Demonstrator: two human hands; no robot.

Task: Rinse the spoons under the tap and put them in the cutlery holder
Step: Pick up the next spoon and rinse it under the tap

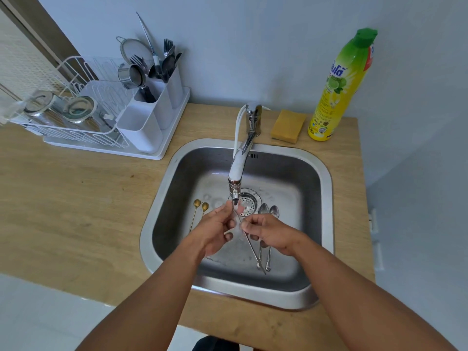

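Spoon (250, 245) held under the tap (238, 171), that is what I see first: my left hand (215, 229) pinches its bowl end just below the spout, and my right hand (268, 234) grips the handle, which slants down toward the near sink wall. Both hands are close together over the sink (326, 188). Two silver spoons (268, 224) lie on the basin floor under my right hand, beside the drain strainer (247, 203); two gold spoons (200, 211) lie left of my left hand. On the desk (76, 198), the white cutlery holder (152, 115) stands far left, with a sponge (288, 125) and a detergent bottle (342, 84) behind the sink.
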